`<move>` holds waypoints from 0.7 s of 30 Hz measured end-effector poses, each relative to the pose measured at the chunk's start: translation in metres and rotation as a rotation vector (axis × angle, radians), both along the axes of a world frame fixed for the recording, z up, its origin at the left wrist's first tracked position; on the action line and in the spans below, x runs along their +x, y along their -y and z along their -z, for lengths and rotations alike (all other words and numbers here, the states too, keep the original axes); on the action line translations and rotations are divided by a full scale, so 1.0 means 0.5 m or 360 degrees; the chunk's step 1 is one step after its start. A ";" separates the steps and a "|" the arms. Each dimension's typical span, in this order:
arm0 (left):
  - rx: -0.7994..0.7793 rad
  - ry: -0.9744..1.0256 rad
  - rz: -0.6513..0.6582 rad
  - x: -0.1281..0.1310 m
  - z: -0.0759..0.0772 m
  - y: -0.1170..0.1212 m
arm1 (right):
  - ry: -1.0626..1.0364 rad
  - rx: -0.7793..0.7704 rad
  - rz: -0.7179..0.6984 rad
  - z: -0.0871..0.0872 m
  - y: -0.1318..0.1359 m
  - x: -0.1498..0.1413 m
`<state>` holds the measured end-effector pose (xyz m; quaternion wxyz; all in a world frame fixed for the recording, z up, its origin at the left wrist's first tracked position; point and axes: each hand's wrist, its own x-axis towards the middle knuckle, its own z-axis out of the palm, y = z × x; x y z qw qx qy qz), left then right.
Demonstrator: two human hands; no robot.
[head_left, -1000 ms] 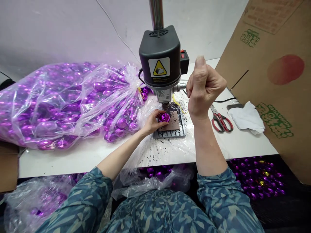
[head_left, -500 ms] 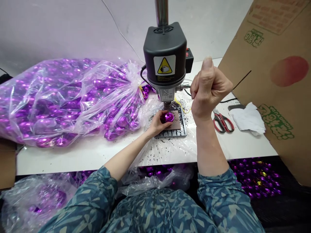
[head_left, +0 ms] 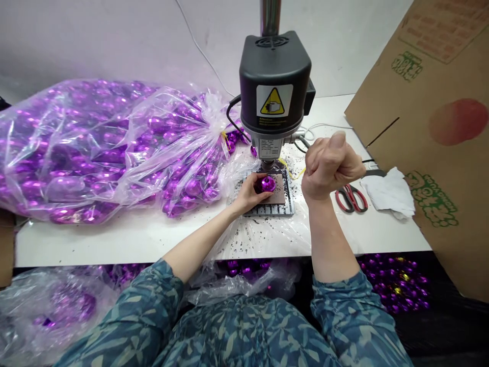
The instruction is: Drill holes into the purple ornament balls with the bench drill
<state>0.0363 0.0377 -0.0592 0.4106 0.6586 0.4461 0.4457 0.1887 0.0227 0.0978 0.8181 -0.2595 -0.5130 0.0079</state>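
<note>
A shiny purple faceted ball (head_left: 268, 184), with an opening in its upper face, is pinched between the thumb and fingers of my left hand (head_left: 250, 194). It rests on a brown square board (head_left: 278, 196) upon the slotted metal base (head_left: 287, 210) of a drill press (head_left: 275, 81). The chuck (head_left: 268, 164) is just above and behind the ball; I cannot tell whether the bit touches it. My right hand (head_left: 332, 165) is closed in a fist at the press's right side, around its feed lever, which the fingers mostly hide.
A clear bag of purple balls (head_left: 114, 148) lies on the white table (head_left: 126, 244) at left. Red-and-black scissors (head_left: 351, 198), crumpled white paper (head_left: 391, 191) and a large cardboard box (head_left: 435, 168) are at right. Dark shavings surround the base. More purple balls (head_left: 399, 285) lie below.
My right fist has come down and tipped forward beside the press. My left hand keeps its pinch on the ball at the same spot. The whole view has shifted slightly.
</note>
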 end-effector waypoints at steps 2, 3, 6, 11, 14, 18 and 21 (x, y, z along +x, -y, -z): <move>0.0001 -0.0010 -0.0004 0.000 -0.002 0.002 | -0.0016 0.0143 -0.0064 0.008 -0.006 0.002; 0.0001 -0.0016 -0.0007 0.000 -0.004 0.003 | -0.0028 0.0221 -0.0105 0.013 -0.011 0.003; 0.0008 -0.0031 -0.0012 -0.001 -0.011 0.008 | -0.0042 0.0361 -0.0143 0.029 -0.025 0.006; 0.0020 -0.0041 -0.0022 -0.001 -0.015 0.012 | 0.0000 0.0426 -0.0144 0.051 -0.026 0.008; 0.0014 -0.0041 -0.0036 0.007 -0.013 0.010 | -0.0036 0.0342 -0.0186 0.022 -0.020 0.005; 0.0037 -0.0142 -0.0210 0.009 -0.026 0.021 | -0.0058 0.0078 -0.0249 -0.060 -0.025 -0.003; 0.0062 -0.0291 -0.0270 -0.022 -0.058 0.070 | -0.0046 -0.0032 -0.0228 -0.103 -0.034 -0.006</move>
